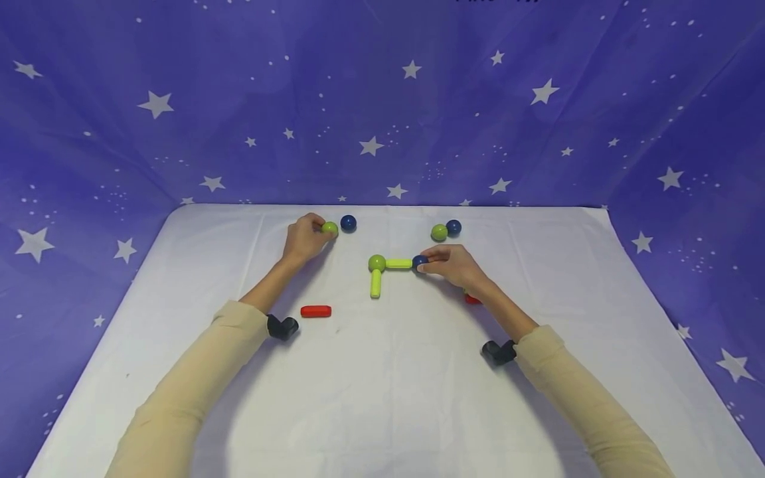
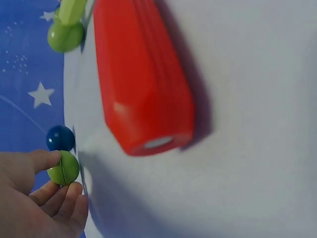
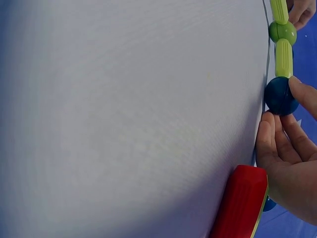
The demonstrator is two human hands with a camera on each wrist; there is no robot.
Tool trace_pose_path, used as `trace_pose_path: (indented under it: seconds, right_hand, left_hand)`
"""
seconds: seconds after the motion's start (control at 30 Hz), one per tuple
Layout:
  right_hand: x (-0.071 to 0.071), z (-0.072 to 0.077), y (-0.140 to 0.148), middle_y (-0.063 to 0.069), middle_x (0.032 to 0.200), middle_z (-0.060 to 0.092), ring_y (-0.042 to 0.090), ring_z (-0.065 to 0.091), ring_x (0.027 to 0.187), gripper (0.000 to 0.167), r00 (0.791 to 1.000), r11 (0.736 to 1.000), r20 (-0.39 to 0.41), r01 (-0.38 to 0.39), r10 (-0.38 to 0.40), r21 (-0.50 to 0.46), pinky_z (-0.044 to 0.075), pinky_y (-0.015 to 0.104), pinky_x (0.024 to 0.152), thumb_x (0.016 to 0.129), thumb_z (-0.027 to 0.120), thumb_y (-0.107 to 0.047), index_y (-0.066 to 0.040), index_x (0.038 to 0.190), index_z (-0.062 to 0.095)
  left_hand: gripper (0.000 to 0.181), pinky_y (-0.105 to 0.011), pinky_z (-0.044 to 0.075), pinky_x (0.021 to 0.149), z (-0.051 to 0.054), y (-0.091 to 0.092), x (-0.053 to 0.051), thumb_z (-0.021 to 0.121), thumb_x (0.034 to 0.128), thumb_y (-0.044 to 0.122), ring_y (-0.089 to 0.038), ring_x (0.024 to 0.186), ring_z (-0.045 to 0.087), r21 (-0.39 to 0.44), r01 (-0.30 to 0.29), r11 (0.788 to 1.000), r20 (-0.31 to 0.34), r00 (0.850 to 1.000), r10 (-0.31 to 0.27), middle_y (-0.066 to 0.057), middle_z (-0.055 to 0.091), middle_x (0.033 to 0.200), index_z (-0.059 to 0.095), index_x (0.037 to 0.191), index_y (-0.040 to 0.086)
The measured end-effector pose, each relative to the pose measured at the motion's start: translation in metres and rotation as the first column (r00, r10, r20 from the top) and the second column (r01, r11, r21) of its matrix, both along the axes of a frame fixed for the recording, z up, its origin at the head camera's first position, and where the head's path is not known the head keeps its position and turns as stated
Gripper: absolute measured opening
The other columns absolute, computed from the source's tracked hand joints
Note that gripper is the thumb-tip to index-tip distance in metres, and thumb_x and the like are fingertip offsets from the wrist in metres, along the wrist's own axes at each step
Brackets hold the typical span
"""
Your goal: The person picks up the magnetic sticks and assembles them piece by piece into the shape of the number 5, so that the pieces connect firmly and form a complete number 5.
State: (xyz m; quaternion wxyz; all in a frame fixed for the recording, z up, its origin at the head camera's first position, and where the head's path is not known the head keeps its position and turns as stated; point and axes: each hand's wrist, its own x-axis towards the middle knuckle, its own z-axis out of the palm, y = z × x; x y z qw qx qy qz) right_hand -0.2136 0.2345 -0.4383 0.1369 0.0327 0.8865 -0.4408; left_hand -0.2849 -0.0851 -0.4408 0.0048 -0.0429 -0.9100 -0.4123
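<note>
Desk (image 1: 370, 398): white-covered; bears a ball pair (image 1: 446, 230), green and blue, at its far side;
Left hand (image 1: 305, 239): fingers (image 2: 78, 208) pinch a green ball (image 1: 330, 230), just beside a loose blue ball (image 1: 348, 223);
Right hand (image 1: 455, 265): fingers (image 3: 297, 136) pinch a second blue ball (image 1: 420, 263), touching a yellow-green stick (image 1: 399, 264);
Corner ball (image 1: 376, 263): green; joins that stick to another yellow-green stick (image 1: 375, 283);
Red stick (image 1: 315, 311): near the left wrist; second red stick (image 1: 472, 299) partly hidden

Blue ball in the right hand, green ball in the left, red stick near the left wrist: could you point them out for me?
Blue ball (image 3: 278, 96): right wrist view, middle of its uncovered side.
Green ball (image 2: 67, 169): left wrist view, beside its seam.
Red stick (image 1: 315, 311): head view, middle of its length.
</note>
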Motion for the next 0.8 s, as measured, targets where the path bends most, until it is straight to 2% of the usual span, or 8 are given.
trace_pose_path:
  seconds: [0.17, 0.27, 0.43, 0.6, 0.67, 0.8]
  right_hand:
    - [0.000, 0.000, 0.000, 0.009, 0.116, 0.068, 0.026, 0.059, 0.110, 0.043, 1.000, 1.000, 0.006, 0.005, -0.005, 0.005, 0.047, 0.040, 0.093, 0.087, 0.079, -0.029, -0.010, 0.125, 0.068]
    - [0.000, 0.000, 0.000, 0.009, 0.116, 0.068, 0.026, 0.059, 0.110, 0.044, 1.000, 1.000, 0.005, 0.000, 0.000, 0.002, 0.047, 0.040, 0.093, 0.087, 0.079, -0.029, -0.010, 0.125, 0.068]
    - [0.000, 0.000, 0.000, 0.009, 0.117, 0.068, 0.026, 0.059, 0.111, 0.044, 1.000, 1.000, 0.006, 0.002, -0.002, 0.001, 0.047, 0.040, 0.094, 0.087, 0.079, -0.029, -0.010, 0.125, 0.068]
    - [0.000, 0.000, -0.001, 0.009, 0.116, 0.068, 0.026, 0.059, 0.110, 0.045, 1.000, 1.000, 0.005, 0.005, -0.005, 0.006, 0.047, 0.040, 0.094, 0.086, 0.079, -0.029, -0.009, 0.125, 0.068]
    - [0.000, 0.000, -0.001, 0.009, 0.116, 0.068, 0.026, 0.059, 0.110, 0.045, 1.000, 1.000, 0.004, 0.002, -0.002, 0.008, 0.047, 0.040, 0.095, 0.086, 0.079, -0.030, -0.010, 0.125, 0.068]
    - [0.000, -0.001, -0.001, 0.009, 0.117, 0.068, 0.027, 0.058, 0.112, 0.045, 1.000, 1.000, 0.008, 0.003, -0.003, 0.006, 0.047, 0.042, 0.095, 0.087, 0.079, -0.030, -0.010, 0.125, 0.067]
  left_hand:
    - [0.043, -0.043, 0.052, 0.088, 0.004, 0.000, 0.014, 0.072, 0.0898, 0.013, -0.033, 0.103, 0.064, 0.026, 0.052, 0.998, 0.007, 0.999, -0.052, -0.023, 0.066, 0.117, 0.060, 0.125, -0.008]
    - [0.042, -0.040, 0.052, 0.083, 0.009, 0.000, 0.028, 0.072, 0.0889, 0.011, -0.031, 0.101, 0.064, 0.037, 0.091, 0.995, 0.015, 0.996, -0.092, -0.022, 0.067, 0.114, 0.062, 0.125, -0.007]
    - [0.038, -0.031, 0.051, 0.071, 0.012, 0.003, 0.054, 0.073, 0.0876, 0.012, -0.026, 0.094, 0.063, 0.073, 0.155, 0.985, 0.039, 0.987, -0.159, -0.015, 0.068, 0.102, 0.064, 0.120, -0.004]
    - [0.034, -0.032, 0.052, 0.077, 0.012, 0.008, 0.079, 0.076, 0.0860, 0.013, -0.023, 0.093, 0.063, 0.108, 0.225, 0.968, 0.066, 0.970, -0.233, -0.011, 0.068, 0.099, 0.066, 0.116, -0.001]
    - [0.034, -0.034, 0.052, 0.081, 0.011, 0.010, 0.087, 0.076, 0.0852, 0.013, -0.022, 0.093, 0.064, 0.106, 0.254, 0.961, 0.067, 0.963, -0.262, -0.009, 0.068, 0.101, 0.066, 0.114, -0.001]
    - [0.032, -0.034, 0.053, 0.082, 0.006, 0.015, 0.101, 0.079, 0.0823, 0.010, -0.020, 0.090, 0.064, 0.109, 0.308, 0.945, 0.064, 0.947, -0.315, -0.008, 0.068, 0.100, 0.067, 0.110, 0.000]
